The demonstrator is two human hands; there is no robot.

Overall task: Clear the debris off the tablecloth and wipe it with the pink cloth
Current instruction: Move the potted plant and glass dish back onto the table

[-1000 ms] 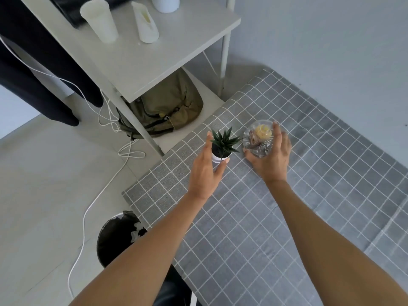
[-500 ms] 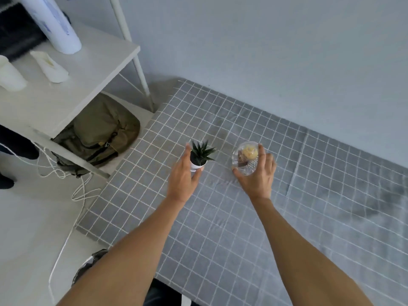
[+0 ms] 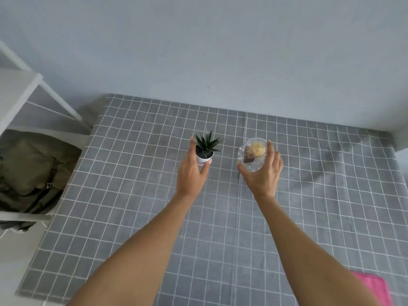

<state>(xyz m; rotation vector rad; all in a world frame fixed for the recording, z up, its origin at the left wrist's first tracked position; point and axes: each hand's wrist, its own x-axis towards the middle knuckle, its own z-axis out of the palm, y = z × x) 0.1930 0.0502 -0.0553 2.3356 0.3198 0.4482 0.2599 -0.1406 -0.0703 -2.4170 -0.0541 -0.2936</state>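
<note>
A grey checked tablecloth (image 3: 136, 195) covers the table. My left hand (image 3: 191, 173) grips a small white pot with a spiky green plant (image 3: 204, 151), thumb on one side and fingers on the other. My right hand (image 3: 263, 173) holds a clear glass bowl (image 3: 251, 157) with a yellow pastry and a brown piece inside. Both things are at the middle of the cloth, towards the wall. A pink cloth (image 3: 375, 288) lies at the near right corner, partly hidden by my right forearm.
A white shelf unit (image 3: 19, 93) stands left of the table, with an olive bag (image 3: 33, 168) on its lower level. A pale blue wall runs along the table's far edge. The tablecloth is creased at the right.
The view has swung right and up, away from the shelf and bin. Both hands have carried the plant and the bowl further onto the middle of the tablecloth, and the pink cloth has come into view.
</note>
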